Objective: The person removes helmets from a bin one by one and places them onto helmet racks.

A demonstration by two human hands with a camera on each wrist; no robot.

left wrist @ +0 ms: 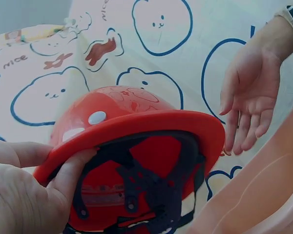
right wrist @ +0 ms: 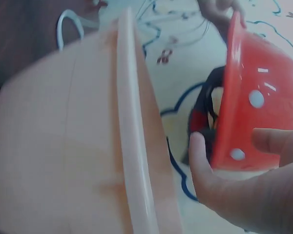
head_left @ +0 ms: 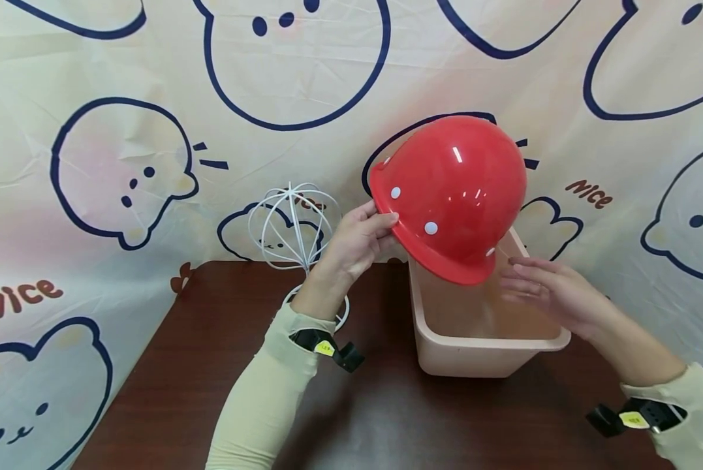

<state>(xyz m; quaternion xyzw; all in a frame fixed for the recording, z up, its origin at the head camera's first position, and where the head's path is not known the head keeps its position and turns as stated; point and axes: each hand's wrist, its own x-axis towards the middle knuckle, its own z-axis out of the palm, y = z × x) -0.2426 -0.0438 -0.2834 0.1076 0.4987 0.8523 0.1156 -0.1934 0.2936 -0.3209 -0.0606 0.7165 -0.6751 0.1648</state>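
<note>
As a red helmet hangs tilted over the mouth of a pink bin on the dark bench, the left hand pinches its rim between thumb and fingers; the right hand floats near the opposite edge, fingers extended and holding nothing. Such a one-sided grip likely lets the shell swing, so a firm pinch and a steady wrist would serve best, with the free hand bracing the other side. Black straps inside the shell call for care, since they might snag on the bin's lip, and the forearm should clear the white wire stand behind it.
</note>
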